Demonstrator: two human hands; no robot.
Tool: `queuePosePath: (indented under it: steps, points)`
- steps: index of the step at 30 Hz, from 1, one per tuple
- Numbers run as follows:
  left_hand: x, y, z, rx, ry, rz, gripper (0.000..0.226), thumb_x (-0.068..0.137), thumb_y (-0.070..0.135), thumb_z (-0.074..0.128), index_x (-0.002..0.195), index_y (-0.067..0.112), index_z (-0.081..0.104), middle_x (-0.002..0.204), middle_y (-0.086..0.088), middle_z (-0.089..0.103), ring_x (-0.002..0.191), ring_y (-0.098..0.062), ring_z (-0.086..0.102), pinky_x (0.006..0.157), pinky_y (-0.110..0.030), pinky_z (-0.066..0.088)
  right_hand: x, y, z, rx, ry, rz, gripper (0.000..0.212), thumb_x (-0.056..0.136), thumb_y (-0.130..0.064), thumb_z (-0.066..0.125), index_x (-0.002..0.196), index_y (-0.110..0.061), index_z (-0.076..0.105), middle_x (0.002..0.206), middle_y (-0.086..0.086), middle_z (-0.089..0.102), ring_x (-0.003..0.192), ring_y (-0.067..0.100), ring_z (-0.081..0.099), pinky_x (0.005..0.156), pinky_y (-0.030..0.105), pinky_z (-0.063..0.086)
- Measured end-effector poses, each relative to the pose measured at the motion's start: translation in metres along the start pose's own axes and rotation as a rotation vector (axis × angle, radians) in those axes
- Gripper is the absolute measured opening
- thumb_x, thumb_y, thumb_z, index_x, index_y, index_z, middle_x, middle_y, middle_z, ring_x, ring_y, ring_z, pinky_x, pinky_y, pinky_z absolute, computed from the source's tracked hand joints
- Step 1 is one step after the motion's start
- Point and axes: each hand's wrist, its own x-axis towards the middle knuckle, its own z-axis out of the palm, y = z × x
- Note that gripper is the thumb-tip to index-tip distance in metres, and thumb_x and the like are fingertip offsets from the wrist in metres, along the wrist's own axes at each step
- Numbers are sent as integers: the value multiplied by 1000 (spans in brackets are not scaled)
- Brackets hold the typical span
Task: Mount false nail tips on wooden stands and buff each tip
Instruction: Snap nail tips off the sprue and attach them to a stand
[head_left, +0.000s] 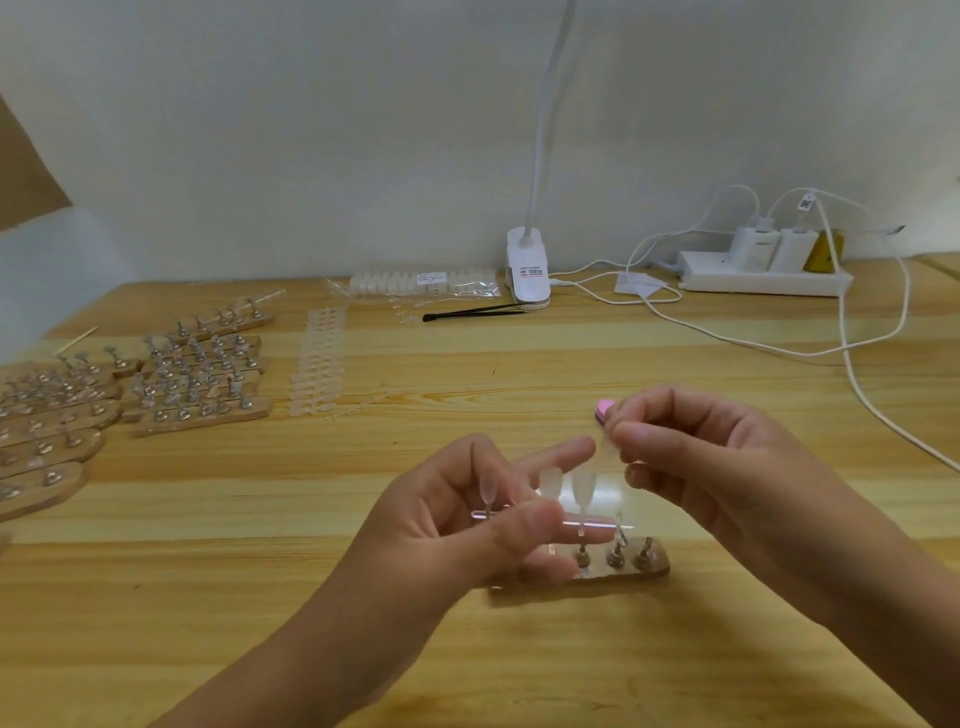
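Fingers (644, 434) of the right hand (727, 467) are curled in close, thumb and forefinger pinching one clear tip (607, 448). A pink buffer (604, 408) pokes up just behind them, and I cannot tell how it is lodged in that hand. The left hand (457, 525) pinches a clear sprue (482, 514) between thumb and curled fingers, with three more tips standing up from it. Its forefinger lies straight and reaches right to the pinched tip, though the blur hides whether the two touch. Both hands hover over the near middle of the counter (311, 571), just above a wooden stand (652, 569) whose metal holders show at its right end. Whether any holder already carries a tip is too blurred to say. Other stands (202, 410) lie well apart at the far left, with loose strips (317, 364) of tips just right of them. The tip looks featherlight, thin and springy, and its smooth curved face is probably slick. Squeezed across the arch it would likely flip out of the pinch or crease, so the side edges near its base seem the safest hold, with gentle pressure. Being so light, it will not stay put by itself and needs seating firmly on a holder. Buffing probably calls for short, light strokes, with the stand steadied, since the clear plastic marks easily.
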Motion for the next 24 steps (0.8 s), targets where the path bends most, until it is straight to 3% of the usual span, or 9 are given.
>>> queuePosePath:
  steps: [3,7,9,13,17,22,24]
  points:
    - [1,3,-3,-140,-64,-101,15,80,26,74,73,21,62,127,-12,65,90,-22,74,63,-15,55,-1,3,4,-156,14,-14,20,71,-43,81,81,-28,72,86,1,75,107,6,64,86,28,46]
    - [2,3,-5,-282,-38,-155,14,79,23,75,71,21,65,125,-16,65,77,-13,73,56,-13,54,-2,4,7,-302,57,-94,22,69,-48,72,84,-33,73,91,-1,74,102,5,65,84,19,54]
    - [3,4,-7,-323,10,-161,17,72,24,83,68,19,67,124,-21,65,72,-12,73,53,-13,54,-3,4,9,-325,48,-150,22,68,-46,71,87,-34,73,92,-3,73,98,9,67,87,24,54]
    - [3,5,-8,-322,97,-157,25,60,24,90,66,16,67,129,-31,56,63,-13,71,47,-13,52,-4,4,11,-317,32,-206,18,70,-38,72,87,-31,74,94,-4,74,88,15,69,81,26,56]
    - [4,6,-7,-317,92,-157,18,67,21,86,65,18,69,131,-30,55,63,-11,70,47,-12,51,-6,3,13,-330,42,-228,21,73,-42,83,88,-30,74,93,-2,73,88,16,69,80,25,55]
    - [6,6,-9,-287,96,-165,12,72,22,76,66,20,66,134,-40,42,62,-11,69,45,-12,50,-6,2,14,-319,51,-231,17,78,-45,72,89,-32,75,94,-5,74,96,10,68,81,16,53]
    - [7,6,-10,-267,94,-179,12,73,23,76,67,20,66,133,-41,42,61,-11,69,45,-12,50,-5,3,14,-303,43,-218,20,71,-42,70,88,-32,75,93,-3,74,93,10,69,79,17,53]
